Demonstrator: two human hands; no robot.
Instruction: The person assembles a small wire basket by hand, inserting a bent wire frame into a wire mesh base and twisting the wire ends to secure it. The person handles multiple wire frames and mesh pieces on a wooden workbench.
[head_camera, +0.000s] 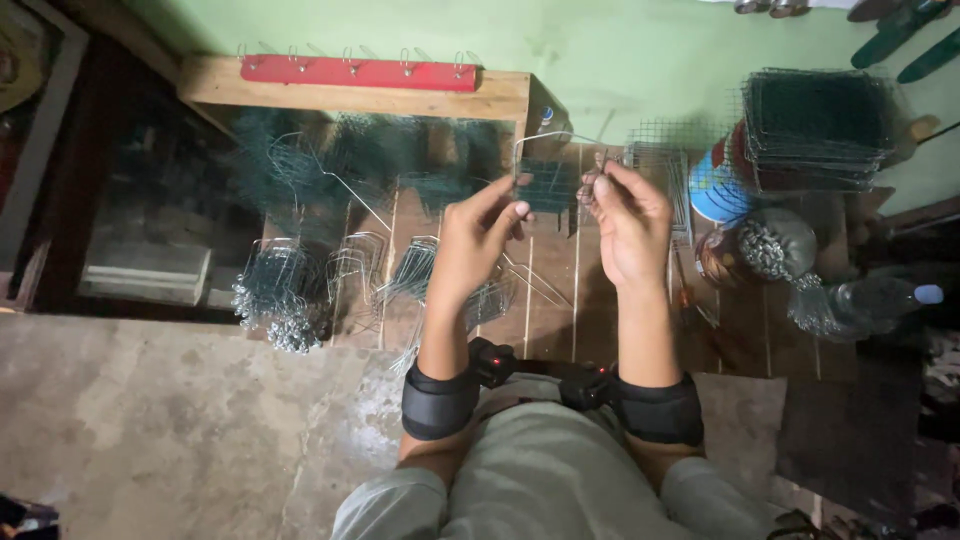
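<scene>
Both of my hands are pinched shut on one small piece of dark green wire mesh (548, 186), held up in the air above the wooden surface (745, 330). My left hand (478, 240) has its thumb and forefinger closed on the left edge of the mesh panel, and my right hand (630, 222) has its fingertips pressed together on the right edge, where a few short wire ends stick out. A bent loop of bare wire (545, 138) rises from the top of the panel. That grip is tight on both sides; the panel hangs between the two hands, roughly upright and facing me.

Under my left hand lie several bundles of bent wire frames (285, 285), spread across the planks, with a tangle of darker mesh (300, 165) behind them. Further back, a red strip with metal hooks (358, 72) is fixed on a wooden rail against the green wall (620, 50). To the right of my right hand stands a flat grey mesh piece (660, 165), then a blue and white container (715, 190), and above it a tall stack of cut green mesh squares (820, 130). Near that stack sit a heap of small metal clips (775, 245) and a clear plastic bottle with a blue cap (880, 298) lying on its side. Black bands (440, 400) wrap both my forearms.
</scene>
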